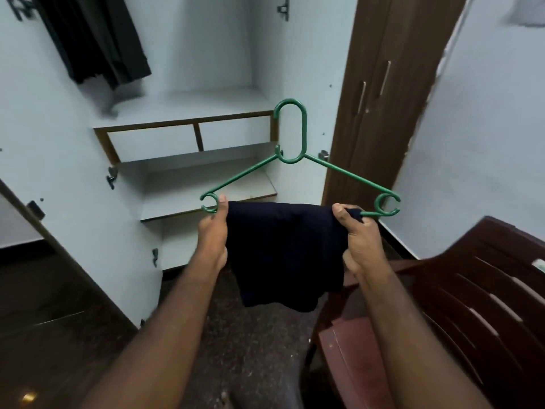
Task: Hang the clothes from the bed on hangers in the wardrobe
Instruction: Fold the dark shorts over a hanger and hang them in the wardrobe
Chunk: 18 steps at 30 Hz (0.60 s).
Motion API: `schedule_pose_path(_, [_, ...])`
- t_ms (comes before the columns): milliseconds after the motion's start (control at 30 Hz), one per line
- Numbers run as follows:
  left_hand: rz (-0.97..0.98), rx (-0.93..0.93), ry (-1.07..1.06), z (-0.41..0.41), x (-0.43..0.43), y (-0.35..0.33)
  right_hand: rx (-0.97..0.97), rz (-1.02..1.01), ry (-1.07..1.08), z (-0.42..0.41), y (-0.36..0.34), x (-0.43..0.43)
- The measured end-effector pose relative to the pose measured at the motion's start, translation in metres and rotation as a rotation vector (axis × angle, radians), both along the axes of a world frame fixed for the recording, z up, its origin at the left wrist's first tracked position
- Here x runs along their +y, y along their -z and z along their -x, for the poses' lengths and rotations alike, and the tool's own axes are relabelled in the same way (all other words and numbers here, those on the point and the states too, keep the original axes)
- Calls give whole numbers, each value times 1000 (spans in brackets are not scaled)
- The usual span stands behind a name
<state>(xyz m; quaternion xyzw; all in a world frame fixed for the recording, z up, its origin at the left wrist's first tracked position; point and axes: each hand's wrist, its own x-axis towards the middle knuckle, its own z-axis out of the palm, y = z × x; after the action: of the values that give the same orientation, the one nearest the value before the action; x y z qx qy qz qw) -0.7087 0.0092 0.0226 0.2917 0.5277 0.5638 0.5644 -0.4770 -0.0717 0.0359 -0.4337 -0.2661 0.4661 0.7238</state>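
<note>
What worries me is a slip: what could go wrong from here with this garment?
1. The dark garment is only draped over the green hanger; if the left-hand grip or the right-hand grip loosens, it may slide off.
2. Its hem appears close to the chair and could catch there.

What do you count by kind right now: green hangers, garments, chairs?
Green hanger: 1, gripped by left hand and right hand
Navy garment over its bar: 1
Black hung clothes: 1 bunch, pieces not countable
Chair: 1
Total: 4
</note>
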Motion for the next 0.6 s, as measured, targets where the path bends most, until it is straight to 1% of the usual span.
schedule_pose_path(33, [-16, -76, 26, 8, 15, 1, 3, 5, -16, 7, 0, 17])
schedule_pose_path(100, [-63, -110, 60, 29, 48, 3, 15, 9, -43, 23, 3, 56])
schedule_pose_path(167, [-122, -143, 51, 50, 86, -6, 55, 2, -83, 38, 2, 102])
schedule_pose_path(233, [-163, -208, -3, 70, 123, -17, 49, 2, -91, 54, -8, 147])
schedule_pose_path(300, [-205, -179, -40, 92, 158, -32, 30, -12, -100, 69, -25, 190])
schedule_pose_path(467, [-357, -102, -44, 133, 240, -85, -17, -83, -174, 100, -79, 283])
schedule_pose_path(600, [-441, 29, -41, 147, 291, -124, 17, -119, -176, 107, -108, 348])
